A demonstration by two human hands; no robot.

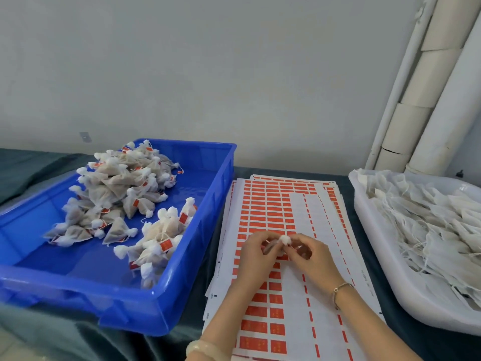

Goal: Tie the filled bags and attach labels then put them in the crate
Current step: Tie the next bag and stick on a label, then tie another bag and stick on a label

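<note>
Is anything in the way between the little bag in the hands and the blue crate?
Nothing visible blocks it. The left hand and right hand hold the bag above the flat label sheets; it only has to go over the side wall of the blue crate.

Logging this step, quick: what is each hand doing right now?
Left hand: pinching the small white bag.
Right hand: pinching the same bag.

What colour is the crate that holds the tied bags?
Blue crate, shown in the head view.
</note>
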